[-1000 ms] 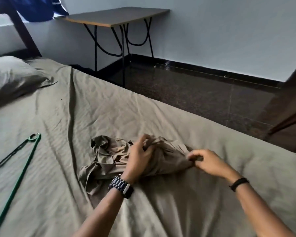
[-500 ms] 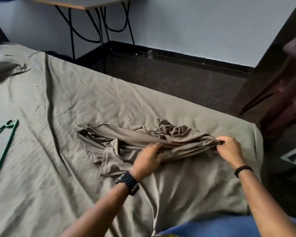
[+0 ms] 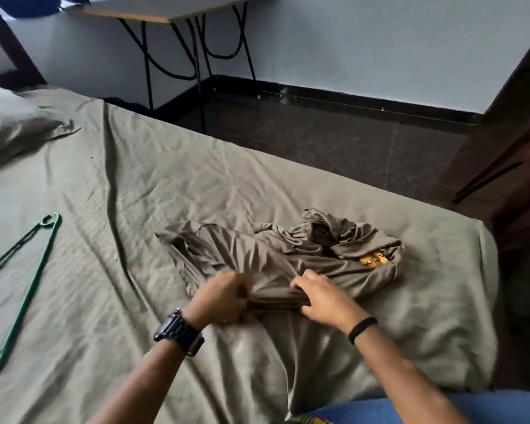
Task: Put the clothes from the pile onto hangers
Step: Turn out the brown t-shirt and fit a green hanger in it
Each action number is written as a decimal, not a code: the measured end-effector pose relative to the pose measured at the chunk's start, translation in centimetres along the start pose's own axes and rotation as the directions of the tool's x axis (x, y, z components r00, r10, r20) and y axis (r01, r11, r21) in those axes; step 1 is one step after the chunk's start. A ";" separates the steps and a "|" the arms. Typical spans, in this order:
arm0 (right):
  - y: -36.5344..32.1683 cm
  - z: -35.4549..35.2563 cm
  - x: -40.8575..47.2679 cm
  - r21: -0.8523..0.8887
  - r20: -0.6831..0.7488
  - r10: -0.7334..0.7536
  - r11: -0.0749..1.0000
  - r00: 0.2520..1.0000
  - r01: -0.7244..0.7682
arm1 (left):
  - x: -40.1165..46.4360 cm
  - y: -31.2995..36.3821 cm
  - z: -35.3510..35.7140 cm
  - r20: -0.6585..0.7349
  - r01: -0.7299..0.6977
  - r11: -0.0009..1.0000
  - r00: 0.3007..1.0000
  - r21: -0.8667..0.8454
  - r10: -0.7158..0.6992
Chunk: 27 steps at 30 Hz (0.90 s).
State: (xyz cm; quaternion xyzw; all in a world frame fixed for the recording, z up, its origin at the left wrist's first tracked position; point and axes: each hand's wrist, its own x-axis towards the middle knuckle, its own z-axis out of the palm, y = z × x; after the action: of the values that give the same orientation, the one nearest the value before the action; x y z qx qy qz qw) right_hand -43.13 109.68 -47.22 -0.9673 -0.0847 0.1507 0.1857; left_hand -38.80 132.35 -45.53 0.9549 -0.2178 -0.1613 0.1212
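Note:
A crumpled taupe garment (image 3: 276,258) with a small orange label (image 3: 374,259) lies on the bed's grey-green sheet (image 3: 166,185). My left hand (image 3: 221,298) grips a bunched fold at the garment's near edge. My right hand (image 3: 322,296) holds the same bunched fold just to the right, fingers curled over it. Flat on the sheet at the far left rests a green wire hanger (image 3: 22,289), well apart from both hands.
A pillow (image 3: 10,127) sits at the upper left of the bed. Beyond the bed's far edge is dark floor (image 3: 334,139), a folding table with black legs (image 3: 196,53) and a pale wall. Dark wooden furniture (image 3: 520,166) stands at the right.
My right hand has moved left from the garment's right end to the near fold beside my left hand. The garment is spread wider, and its orange label now shows.

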 end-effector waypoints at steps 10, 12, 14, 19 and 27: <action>9.3 -4.7 -1.7 0.336 -0.415 0.552 0.832 0.723 -0.442 | 4.5 8.5 -0.6 0.184 -0.318 0.938 0.923 -0.136 0.339; 9.9 -4.6 -2.4 0.258 -0.328 0.663 0.748 0.672 -0.612 | 7.6 11.4 -0.1 -0.027 -0.403 0.893 0.913 -0.203 0.406; 10.2 -4.1 -2.8 0.316 -0.324 0.682 0.732 0.656 -0.604 | 10.8 13.9 0.7 -0.156 -0.408 0.889 0.911 -0.208 0.382; 11.9 -4.5 -3.4 0.526 -0.287 0.691 0.692 0.663 -0.494 | 16.1 15.8 1.3 -0.064 -0.209 0.964 0.973 0.162 0.222; 13.5 -7.3 -5.2 0.487 -0.538 0.555 0.819 0.634 -0.303 | 18.3 21.3 -5.4 -0.103 -0.543 0.779 0.835 -0.314 0.540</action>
State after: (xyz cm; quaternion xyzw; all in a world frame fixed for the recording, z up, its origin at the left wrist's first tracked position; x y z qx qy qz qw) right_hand -44.16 93.76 -44.58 -0.8976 0.2515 -0.1474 0.3307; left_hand -29.27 106.25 -38.78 0.8183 -0.4521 -0.1502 0.3215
